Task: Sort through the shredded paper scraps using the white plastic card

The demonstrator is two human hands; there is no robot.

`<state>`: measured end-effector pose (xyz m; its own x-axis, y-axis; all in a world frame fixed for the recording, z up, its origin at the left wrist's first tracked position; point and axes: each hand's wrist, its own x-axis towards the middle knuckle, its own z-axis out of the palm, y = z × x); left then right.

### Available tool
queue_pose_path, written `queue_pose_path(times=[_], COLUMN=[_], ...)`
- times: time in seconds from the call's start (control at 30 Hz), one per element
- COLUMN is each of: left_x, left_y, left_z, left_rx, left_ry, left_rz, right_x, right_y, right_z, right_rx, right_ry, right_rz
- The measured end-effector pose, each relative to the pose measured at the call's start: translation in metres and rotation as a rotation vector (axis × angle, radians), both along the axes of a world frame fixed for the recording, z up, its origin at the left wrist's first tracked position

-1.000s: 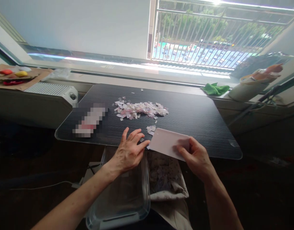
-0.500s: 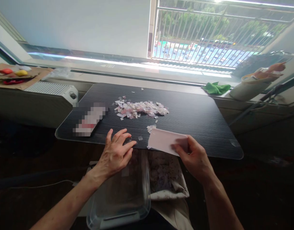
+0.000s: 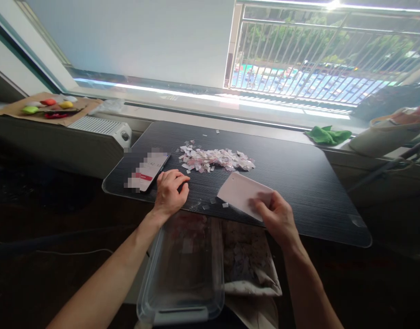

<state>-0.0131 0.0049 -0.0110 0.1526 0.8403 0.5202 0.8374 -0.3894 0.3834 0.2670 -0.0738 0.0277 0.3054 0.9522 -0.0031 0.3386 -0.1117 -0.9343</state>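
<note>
My right hand [image 3: 280, 217] grips a flat white card [image 3: 242, 192] by its right end, thumb on top. The card is tilted over the table's front edge and has a small dark mark near its far left corner. My left hand [image 3: 172, 189] is over the near left part of the dark table [image 3: 281, 160], beside a phone [image 3: 150, 171]. Its fingers are bent, with a small gap to the thumb, and I see nothing held. Behind both hands lies a heap of small white and pinkish paper scraps [image 3: 216, 159]. A few loose scraps [image 3: 225, 205] lie between the hands.
Below the front edge are a clear plastic bin [image 3: 215, 274] and a pale bag [image 3: 254, 288] containing scraps. A green cloth [image 3: 328, 135] and a whitish container [image 3: 381, 137] stand right on the sill. A radiator [image 3: 105, 128] and cardboard with colourful items [image 3: 34, 109] are left.
My left hand has moved away from the loose scraps toward the phone, and its spread fingers have bent. The card has turned and shifted off the small scraps at its left end. The view has swung left.
</note>
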Motion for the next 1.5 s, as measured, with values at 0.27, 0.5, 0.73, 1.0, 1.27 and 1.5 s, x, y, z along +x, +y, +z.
queue_pose_path(times=[0.27, 0.5, 0.73, 1.0, 1.27, 1.5], left_x=[0.003, 0.003, 0.003, 0.003, 0.002, 0.001], left_y=[-0.004, -0.004, -0.005, -0.005, -0.005, -0.003], left_z=[0.002, 0.003, 0.002, 0.003, 0.001, -0.001], left_rx=[-0.007, -0.022, -0.015, -0.015, 0.021, 0.048], left_ry=[-0.010, -0.014, -0.010, -0.006, 0.005, 0.004], left_rz=[0.001, -0.003, 0.002, -0.002, 0.000, -0.014], right_x=[-0.004, -0.011, -0.031, 0.007, 0.033, 0.066], right_y=[-0.004, 0.005, -0.006, -0.022, -0.026, -0.030], right_z=[0.003, -0.001, 0.006, 0.016, 0.014, 0.017], right_rx=[-0.081, -0.156, -0.201, -0.014, -0.029, 0.003], right_ry=[0.105, 0.115, 0.145, 0.022, -0.093, -0.090], right_rz=[0.037, 0.114, 0.242, -0.025, 0.069, -0.128])
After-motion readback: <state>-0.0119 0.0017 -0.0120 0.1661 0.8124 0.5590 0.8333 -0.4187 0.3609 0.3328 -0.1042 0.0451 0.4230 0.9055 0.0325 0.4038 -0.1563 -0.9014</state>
